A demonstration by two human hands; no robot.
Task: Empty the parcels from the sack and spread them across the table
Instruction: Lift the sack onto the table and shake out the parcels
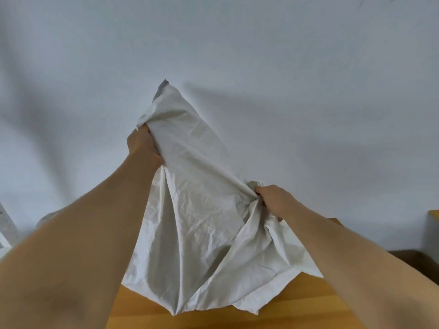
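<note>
A crumpled white sack (199, 210) hangs in the air in front of me, held up above the wooden table (147, 312). My left hand (142, 144) is raised high and grips the sack's upper left part, with a corner sticking up above the fist. Lower and to the right, my right hand (274, 201) clutches a bunched fold of the same sack. The loose bottom of the sack drapes down to the table. No parcels show; the sack and my forearms hide much of the tabletop.
A plain white wall (237, 43) fills the background. A pale object (47, 217) peeks out behind my left forearm. Another wooden edge (433, 213) sits at the far right, and a dark brown surface (413, 257) lies below it.
</note>
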